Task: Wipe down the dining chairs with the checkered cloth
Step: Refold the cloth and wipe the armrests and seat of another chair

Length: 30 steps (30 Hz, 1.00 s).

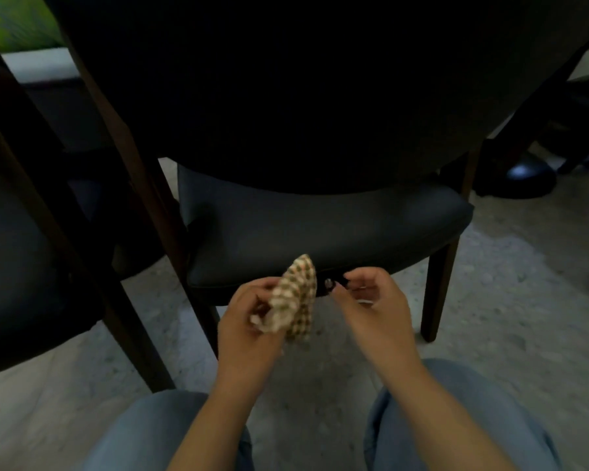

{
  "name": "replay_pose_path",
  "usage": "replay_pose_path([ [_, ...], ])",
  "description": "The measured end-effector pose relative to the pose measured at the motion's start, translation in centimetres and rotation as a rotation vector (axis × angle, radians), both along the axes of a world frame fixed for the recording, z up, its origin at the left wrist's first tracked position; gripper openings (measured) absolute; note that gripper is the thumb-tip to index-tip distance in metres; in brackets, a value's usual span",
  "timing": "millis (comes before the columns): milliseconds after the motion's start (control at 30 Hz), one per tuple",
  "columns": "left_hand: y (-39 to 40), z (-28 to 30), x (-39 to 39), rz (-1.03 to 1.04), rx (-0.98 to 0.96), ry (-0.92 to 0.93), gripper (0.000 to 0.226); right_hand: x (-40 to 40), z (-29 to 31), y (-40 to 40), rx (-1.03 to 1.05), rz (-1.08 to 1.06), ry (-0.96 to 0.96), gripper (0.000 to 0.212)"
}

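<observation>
While the left hand has its fingers curled round the bunched-up checkered cloth, it's held just in front of the dark dining chair seat's front edge. Right hand sits beside the cloth, fingers loosely curled, holding nothing as far as I can see. Knees in jeans below, second chair off to the left.

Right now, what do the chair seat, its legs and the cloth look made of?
Chair seat: dark smooth upholstery with a soft sheen and piped edge, probably leather or vinyl. Chair legs: dark brown, likely stained wood; too dim to see grain. Checkered cloth, held bunched in the left hand: soft woven fabric that folds, matte, tan-and-cream check.
</observation>
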<state>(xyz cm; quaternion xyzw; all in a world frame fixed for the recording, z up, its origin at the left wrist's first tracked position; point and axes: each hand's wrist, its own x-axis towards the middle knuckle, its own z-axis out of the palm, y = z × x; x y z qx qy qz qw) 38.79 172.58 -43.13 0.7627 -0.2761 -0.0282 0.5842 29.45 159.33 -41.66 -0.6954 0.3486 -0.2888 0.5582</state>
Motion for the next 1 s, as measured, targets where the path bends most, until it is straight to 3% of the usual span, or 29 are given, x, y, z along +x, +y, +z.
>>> replay_pose_path([
  [67, 0.0, -0.6, -0.5, -0.091, -0.016, -0.178, 0.014, -0.1, 0.1, 0.2, 0.323, 0.216, -0.091, 0.028],
  [133, 0.0, -1.3, -0.9, -0.161, 0.015, -0.217, 0.013, -0.1, 0.4, 0.5, 0.534, 0.411, -0.104, 0.038],
  [267, 0.3, -0.8, -1.2, -0.356, 0.146, -0.215, 0.042, -0.3, 0.9, 0.3, 0.450, 0.441, -0.070, 0.033],
  [400, 1.1, -0.1, -0.9, -0.368, -0.024, -0.020, 0.045, -1.3, 2.1, -1.1, 0.554, 0.324, -0.129, 0.031],
  [533, 1.4, 0.3, -0.4, -0.363, -0.137, 0.344, 0.051, -2.1, 3.0, -1.6, 0.769, 0.425, -0.222, 0.029],
  [733, 2.0, -0.2, 0.4, -0.610, -0.188, 0.613, 0.070, -2.9, 3.2, -1.0, 0.754, 0.541, -0.170, 0.030],
  [800, 1.7, -0.2, 0.3, -0.596, -0.189, 0.638, 0.063, -3.1, 3.4, -0.8, 0.680, 0.507, -0.156, 0.032],
  [867, 1.4, -0.2, 0.0, -0.484, -0.184, 0.604, 0.051, -2.9, 3.1, -0.7, 0.555, 0.327, -0.122, 0.028],
  [933, 1.3, -0.2, -0.5, -0.378, -0.159, 0.464, 0.041, -2.6, 2.4, -0.7, 0.461, 0.077, -0.040, 0.023],
  [1000, 1.3, -0.1, -1.5, -0.404, -0.108, 0.314, 0.043, -2.5, 1.9, -0.8, 0.474, -0.057, -0.008, 0.028],
])
